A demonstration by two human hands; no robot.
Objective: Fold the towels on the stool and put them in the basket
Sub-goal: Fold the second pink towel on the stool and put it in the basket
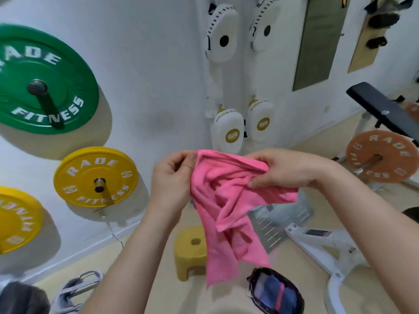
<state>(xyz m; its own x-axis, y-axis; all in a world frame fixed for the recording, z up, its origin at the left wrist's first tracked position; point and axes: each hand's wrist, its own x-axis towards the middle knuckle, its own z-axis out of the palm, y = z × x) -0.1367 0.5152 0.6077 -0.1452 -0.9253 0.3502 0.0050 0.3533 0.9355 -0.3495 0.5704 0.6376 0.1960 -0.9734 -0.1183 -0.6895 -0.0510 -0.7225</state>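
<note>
Forearms enter from the bottom edge, nearest the lens. Left hand (pixel 172 177), centre of frame: thumb and fingers pinch the upper left edge of the pink towel (pixel 229 200). Towel is held in the air, crumpled, not yet folded; its lower end hangs down toward the lower centre. Right hand (pixel 288 171): fingers curled round a bunch of cloth at the towel's upper right.

Yellow stool (pixel 190 252) stands on the floor below the left hand. Dark-rimmed basket (pixel 295 288) sits at lower centre-right, just beside the towel's hanging end.

Risks, as judged:
- Right hand holds a wad, not a corner, so a fold started from here would likely come out skewed.
- Left pinch is shallow; a sharp shake could pull the edge free.

Not readable:
- Stool's right side is behind the towel; cannot tell if more towels lie there.
- Basket is cut off by the bottom edge; contents look like blue and pink cloth, blurred.
</note>
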